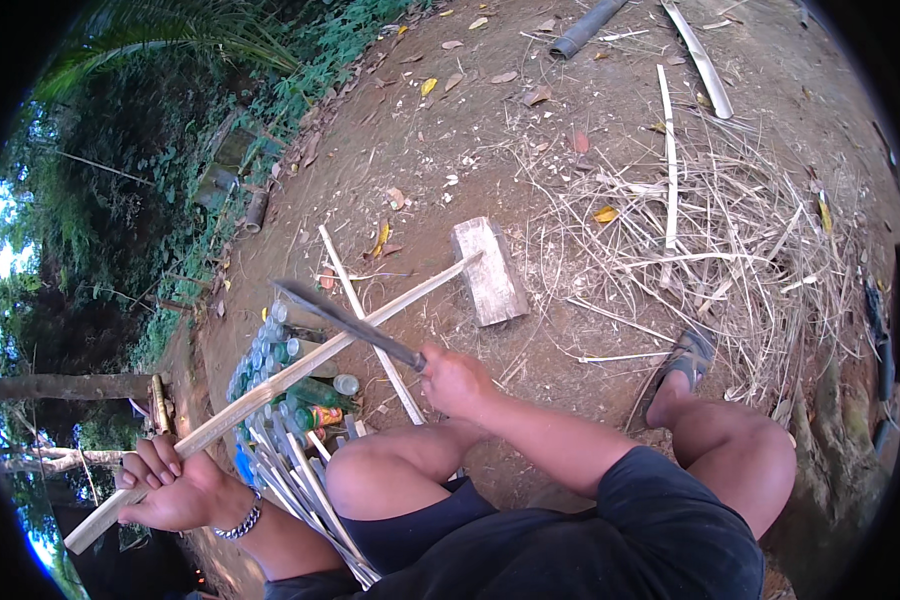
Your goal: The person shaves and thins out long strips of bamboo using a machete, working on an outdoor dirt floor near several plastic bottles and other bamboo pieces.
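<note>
My left hand (180,488), with a chain bracelet at the wrist, is closed around the near end of a long split bamboo strip (260,393). The strip slants up and to the right, and its far tip rests on a pale wooden block (490,278) lying on the ground. In my right hand (454,380) is the handle of a machete (355,325). Its dark blade points up and left and crosses over the strip; whether the two touch I cannot tell. Beneath them a second bamboo strip (345,282) lies on the soil.
Several glass bottles (270,345) lie piled left of my bent knee. A bundle of thin strips (310,500) is beside my leg. Shavings (710,240) heap up at the right, near my sandalled foot (682,365). A dark pipe (587,27) and split bamboo (698,60) lie farther off.
</note>
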The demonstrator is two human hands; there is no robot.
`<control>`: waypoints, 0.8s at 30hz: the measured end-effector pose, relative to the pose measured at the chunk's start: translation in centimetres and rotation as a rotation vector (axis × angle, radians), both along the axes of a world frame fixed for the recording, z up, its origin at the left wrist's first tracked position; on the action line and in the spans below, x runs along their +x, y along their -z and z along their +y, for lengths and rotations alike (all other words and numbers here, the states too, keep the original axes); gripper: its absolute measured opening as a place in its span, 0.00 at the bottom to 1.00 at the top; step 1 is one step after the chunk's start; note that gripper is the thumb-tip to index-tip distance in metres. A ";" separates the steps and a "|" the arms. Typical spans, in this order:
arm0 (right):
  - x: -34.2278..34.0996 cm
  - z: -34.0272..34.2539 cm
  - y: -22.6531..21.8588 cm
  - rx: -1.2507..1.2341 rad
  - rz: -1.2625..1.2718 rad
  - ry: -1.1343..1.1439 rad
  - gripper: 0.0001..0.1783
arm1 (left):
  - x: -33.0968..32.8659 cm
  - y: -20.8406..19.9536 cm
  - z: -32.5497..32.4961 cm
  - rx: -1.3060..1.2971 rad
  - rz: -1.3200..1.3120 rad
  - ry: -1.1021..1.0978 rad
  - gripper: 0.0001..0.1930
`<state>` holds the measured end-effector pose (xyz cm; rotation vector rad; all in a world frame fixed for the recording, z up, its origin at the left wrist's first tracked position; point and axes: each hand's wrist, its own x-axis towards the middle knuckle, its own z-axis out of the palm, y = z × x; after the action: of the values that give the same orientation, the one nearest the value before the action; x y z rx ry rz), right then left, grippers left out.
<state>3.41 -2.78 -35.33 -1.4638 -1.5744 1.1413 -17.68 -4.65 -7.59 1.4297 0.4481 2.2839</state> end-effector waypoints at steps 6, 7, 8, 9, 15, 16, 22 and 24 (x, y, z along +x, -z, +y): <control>5.1 2.0 7.1 -0.165 -0.187 0.139 0.14 | -0.2 0.4 0.0 0.006 0.008 0.046 0.32; 5.0 2.2 7.3 -0.166 -0.163 0.123 0.14 | 0.0 0.5 0.0 0.009 0.010 0.041 0.32; 3.8 1.9 4.7 -0.171 -0.120 0.075 0.14 | 0.2 -0.2 -0.9 0.012 0.031 0.023 0.32; 3.6 1.7 3.0 -0.183 -0.098 0.056 0.14 | 0.1 0.0 -1.0 0.007 0.052 0.051 0.31; 4.6 2.0 7.3 -0.267 -0.130 0.042 0.14 | 0.8 0.1 -0.5 0.006 0.094 0.094 0.31; 6.3 2.1 11.0 -0.301 -0.144 0.149 0.14 | 0.9 -0.1 -0.3 0.006 0.100 0.133 0.31; 7.1 2.6 7.3 -0.198 -0.199 0.015 0.14 | 0.3 -0.4 -0.5 0.011 0.154 0.196 0.34; 6.5 2.9 5.8 -0.114 -0.163 -0.071 0.13 | 0.6 -0.9 -0.4 -0.015 0.131 0.170 0.36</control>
<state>9.92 0.10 -41.16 -1.6225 -1.7082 1.1944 -17.09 -5.06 -6.67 1.5533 0.3664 2.0587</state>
